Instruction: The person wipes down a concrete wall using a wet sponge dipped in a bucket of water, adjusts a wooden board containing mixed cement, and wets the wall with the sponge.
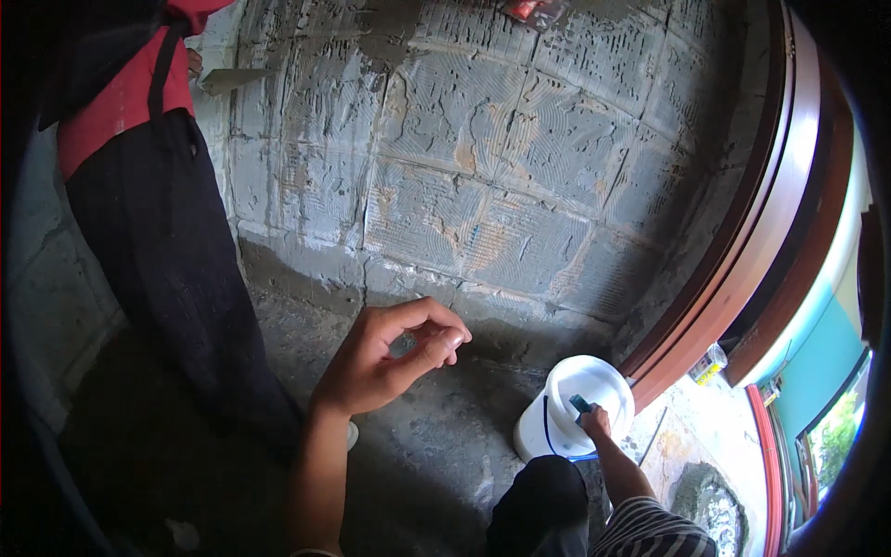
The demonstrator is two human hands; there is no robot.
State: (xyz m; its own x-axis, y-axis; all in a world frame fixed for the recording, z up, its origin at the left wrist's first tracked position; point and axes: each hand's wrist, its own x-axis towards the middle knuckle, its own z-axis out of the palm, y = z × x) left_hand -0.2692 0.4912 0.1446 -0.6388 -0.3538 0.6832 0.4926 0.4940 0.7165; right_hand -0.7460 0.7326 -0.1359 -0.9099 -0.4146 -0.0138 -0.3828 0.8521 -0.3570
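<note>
My left hand is raised in mid-air in front of the block wall. Its fingers are curled and the thumb closes in on the forefinger, with nothing visible in the grip. Lower right, my right hand is closed on a small dark teal object, whose exact kind I cannot make out. That hand is over the white bucket, which stands on the floor by the wall's right end. A dark blue handle hangs against the bucket's side.
At the left stands a person in a red top and dark trousers, holding a flat plate-like tool near the wall. Grey mortar patches mark the wall. My dark-clothed knee is beside the bucket. A brown wooden frame rises at right, near a can.
</note>
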